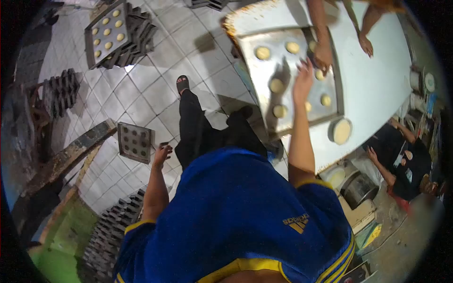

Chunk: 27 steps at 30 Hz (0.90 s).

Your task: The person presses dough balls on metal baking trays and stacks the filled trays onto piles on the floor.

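Observation:
My right hand [303,85] reaches over a metal baking tray [297,115] on the white table, fingers stretched out and holding nothing I can see. Flattened round dough pieces lie spaced out on the tray, among them one dough piece [277,85] left of my hand. Just beyond my fingertips, another person's hand [323,55] is down at the tray's right side, close to a dough piece [320,74]. Away from the table, my left hand [163,154] hangs low over the tiled floor, fingers loosely apart. Near it on the floor is a dark tray [134,142] with round marks.
A round container [339,131] with pale contents stands beside the tray on the white table [377,75]. A tray of dough pieces [107,33] tops a stack at upper left. More stacked trays [113,236] are at lower left. Another person [401,155] sits at right near a metal pot [359,188].

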Available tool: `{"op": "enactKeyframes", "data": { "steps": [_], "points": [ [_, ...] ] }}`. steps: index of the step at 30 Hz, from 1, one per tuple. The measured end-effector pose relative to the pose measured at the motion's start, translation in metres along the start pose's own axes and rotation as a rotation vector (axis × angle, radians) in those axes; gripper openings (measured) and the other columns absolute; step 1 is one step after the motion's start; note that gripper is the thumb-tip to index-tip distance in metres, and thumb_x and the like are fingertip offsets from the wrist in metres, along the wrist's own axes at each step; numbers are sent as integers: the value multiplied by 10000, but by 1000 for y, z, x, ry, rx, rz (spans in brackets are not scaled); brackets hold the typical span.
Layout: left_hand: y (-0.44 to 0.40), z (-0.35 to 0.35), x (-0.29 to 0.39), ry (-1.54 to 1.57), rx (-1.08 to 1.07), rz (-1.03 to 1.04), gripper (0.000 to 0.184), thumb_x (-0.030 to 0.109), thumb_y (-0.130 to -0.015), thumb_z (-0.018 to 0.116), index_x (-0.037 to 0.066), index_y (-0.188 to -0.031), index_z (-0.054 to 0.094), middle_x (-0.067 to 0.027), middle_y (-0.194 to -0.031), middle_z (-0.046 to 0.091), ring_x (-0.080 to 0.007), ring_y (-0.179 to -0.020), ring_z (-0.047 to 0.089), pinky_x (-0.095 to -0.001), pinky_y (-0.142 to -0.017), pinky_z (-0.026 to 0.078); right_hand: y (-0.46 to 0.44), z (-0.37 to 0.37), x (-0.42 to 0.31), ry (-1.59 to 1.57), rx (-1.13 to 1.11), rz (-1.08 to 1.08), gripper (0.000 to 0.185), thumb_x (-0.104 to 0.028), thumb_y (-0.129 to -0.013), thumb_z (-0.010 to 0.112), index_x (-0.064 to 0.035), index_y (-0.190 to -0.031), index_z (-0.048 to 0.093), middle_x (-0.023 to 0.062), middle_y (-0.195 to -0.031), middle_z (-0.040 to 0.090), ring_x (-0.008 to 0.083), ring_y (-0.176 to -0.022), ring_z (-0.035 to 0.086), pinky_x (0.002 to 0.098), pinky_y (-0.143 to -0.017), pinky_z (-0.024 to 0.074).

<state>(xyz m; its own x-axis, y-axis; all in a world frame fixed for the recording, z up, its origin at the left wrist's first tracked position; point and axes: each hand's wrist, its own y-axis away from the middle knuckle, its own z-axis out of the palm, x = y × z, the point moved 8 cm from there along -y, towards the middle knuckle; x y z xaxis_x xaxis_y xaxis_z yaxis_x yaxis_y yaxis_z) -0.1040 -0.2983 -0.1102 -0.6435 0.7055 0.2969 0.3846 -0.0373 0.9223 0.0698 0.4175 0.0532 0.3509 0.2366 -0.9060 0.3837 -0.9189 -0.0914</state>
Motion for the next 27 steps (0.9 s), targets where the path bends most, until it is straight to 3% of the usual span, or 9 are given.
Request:
{"op": "enactKeyframes", "data": {
  "steps": [6,13,17,20,21,22,23,26,27],
  "points": [
    [-176,-157,175,140,88,231,520,362,-945,656,106,-1385,550,-60,-1198,680,-203,-1096,629,-412,-859,525,65,-9,-24,327,22,129,396,-289,-1102,504,-18,-1368,619,67,-1028,703,146,-797,599,312,-728,506],
    [-409,-309,437,650,68,404,559,403,-1015,550,79,-1456,441,-117,-1480,559,-294,-1361,516,-502,-1095,433,159,165,-98,355,-135,277,286,-150,-1073,576,71,-1243,640,126,-1084,706,185,-977,655,334,-881,528],
    [-515,-326,499,1017,88,217,578,398,-991,577,40,-1425,440,-140,-1283,616,-300,-1301,534,-545,-1119,414,184,264,-146,702,-418,451,240,-100,-1041,586,49,-1213,660,175,-1112,726,237,-1020,697,357,-895,545],
    [-593,-323,496,1157,0,107,498,376,-941,648,5,-1223,475,-128,-982,572,-265,-924,613,-585,-1059,482,194,279,-158,766,-396,440,235,-8,-978,552,16,-1169,687,197,-1119,731,313,-1031,716,400,-901,555],
    [-622,-324,483,1248,19,3,347,287,-951,618,18,-1132,494,-142,-949,564,-255,-795,580,-572,-988,540,196,277,-157,781,-365,454,235,-8,-978,552,16,-1169,687,197,-1119,731,313,-1031,716,400,-901,555],
    [-636,-329,480,1274,11,75,235,217,-959,583,30,-1081,512,-146,-959,612,-244,-719,593,-486,-697,601,199,274,-156,803,-364,382,242,-11,-975,561,12,-1182,685,194,-1116,731,316,-1029,716,398,-905,552],
    [-612,-328,492,1289,40,141,218,196,-952,575,30,-1084,524,-135,-922,598,-255,-677,577,-485,-692,597,206,268,-158,828,-360,314,250,-13,-973,569,9,-1194,683,190,-1113,731,319,-1027,717,397,-909,550],
    [-603,-368,473,1190,114,369,253,217,-985,541,11,-1124,585,-157,-993,672,-295,-833,664,-415,-727,581,197,276,-188,772,-304,482,291,-7,-962,567,21,-1233,668,168,-1119,725,219,-1074,691,335,-937,531],
    [-586,-377,473,1180,103,379,302,228,-989,538,-11,-1162,602,-170,-1026,692,-316,-901,681,-417,-748,578,211,252,-172,788,-262,443,320,9,-907,618,-47,-1215,687,193,-1116,723,334,-1030,718,386,-914,555]
  ]
}}
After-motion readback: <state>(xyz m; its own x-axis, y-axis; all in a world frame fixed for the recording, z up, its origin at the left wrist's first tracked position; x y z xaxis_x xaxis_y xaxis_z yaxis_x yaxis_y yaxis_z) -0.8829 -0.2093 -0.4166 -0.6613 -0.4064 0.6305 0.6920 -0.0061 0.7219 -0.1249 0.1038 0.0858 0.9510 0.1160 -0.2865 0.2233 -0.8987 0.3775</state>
